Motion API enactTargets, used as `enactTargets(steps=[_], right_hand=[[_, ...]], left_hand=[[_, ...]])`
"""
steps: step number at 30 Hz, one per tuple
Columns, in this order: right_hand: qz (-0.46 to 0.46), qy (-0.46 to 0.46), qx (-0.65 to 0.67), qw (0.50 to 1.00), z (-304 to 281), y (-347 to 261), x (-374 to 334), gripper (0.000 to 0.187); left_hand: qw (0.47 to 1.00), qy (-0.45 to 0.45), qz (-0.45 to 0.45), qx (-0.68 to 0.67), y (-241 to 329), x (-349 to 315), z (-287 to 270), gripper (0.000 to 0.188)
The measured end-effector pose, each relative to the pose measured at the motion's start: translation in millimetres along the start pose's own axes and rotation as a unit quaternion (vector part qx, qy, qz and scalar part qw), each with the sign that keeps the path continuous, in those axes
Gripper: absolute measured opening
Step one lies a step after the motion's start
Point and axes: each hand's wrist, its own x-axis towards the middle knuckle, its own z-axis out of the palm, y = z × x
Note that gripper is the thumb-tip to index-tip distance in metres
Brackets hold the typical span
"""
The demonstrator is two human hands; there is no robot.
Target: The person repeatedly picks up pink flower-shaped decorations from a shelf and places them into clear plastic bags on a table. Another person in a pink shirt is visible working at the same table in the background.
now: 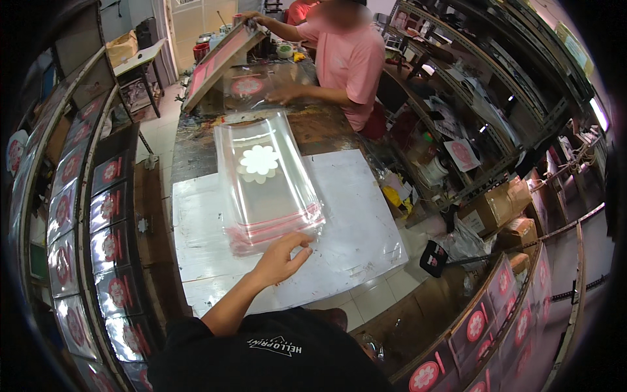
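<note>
My left hand (283,259) reaches in over the near edge of a stack of clear plastic bags (271,202). Its thumb and fingers are apart, and nothing shows between them. White flower shapes show near the far end of the stack, and pink-red bands cross its near end. The bags lie partly on a white sheet (353,196) and partly on the stained worktable (326,134). My right hand is out of view.
Across the table a co-worker in pink holds up a tilted printing screen (222,62), one hand by a printed clear sheet (247,86). Drying racks of printed bags (114,242) stand left; more printed bags (477,325) lie lower right. Metal shelving (483,81) and cardboard boxes (496,206) stand right.
</note>
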Motion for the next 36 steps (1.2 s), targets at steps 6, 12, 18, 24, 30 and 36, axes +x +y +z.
enactTargets(steps=[6,12,18,24,30,36], right_hand=[[0.008,0.038,-0.058,0.998,0,-89,-75,0.013],[-0.009,0.024,-0.038,0.999,15,-75,-76,0.016],[-0.017,0.031,-0.077,0.996,28,-81,-80,0.023],[-0.029,0.032,-0.094,0.995,31,-48,-43,0.028],[-0.059,0.028,0.180,0.982,51,-78,-45,0.027],[-0.264,-0.213,0.332,0.880,62,-319,-185,0.052]], left_hand=[[0.996,0.061,0.026,0.054,-2,26,-5,0.034],[0.931,0.218,0.071,0.284,-34,59,-55,0.056],[0.818,0.286,0.094,0.490,-60,129,-96,0.079],[0.754,0.143,0.126,0.629,-96,161,-96,0.040],[0.818,0.022,0.233,0.525,-39,135,-14,0.012],[0.831,-0.118,0.369,0.399,41,92,92,0.033]])
